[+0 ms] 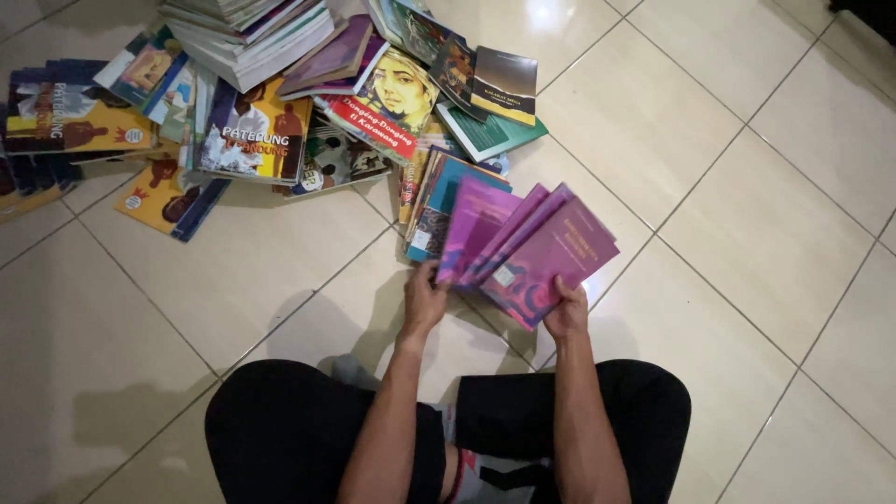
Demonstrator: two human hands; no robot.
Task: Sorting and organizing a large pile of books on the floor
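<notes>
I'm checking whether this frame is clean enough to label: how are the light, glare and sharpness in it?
Head view: dim, warm indoor light; a bright glare spot on the tiled floor at top centre; soft shadows under the left hand and beside the legs; the fanned purple books look fairly sharp; the frame edges darken and the tile lines bend slightly.

The fanned purple books overlap, each hiding part of the one beneath, and cover the fingers of both hands. The book pile is cut off by the top and left edges, with lower books buried.
</notes>
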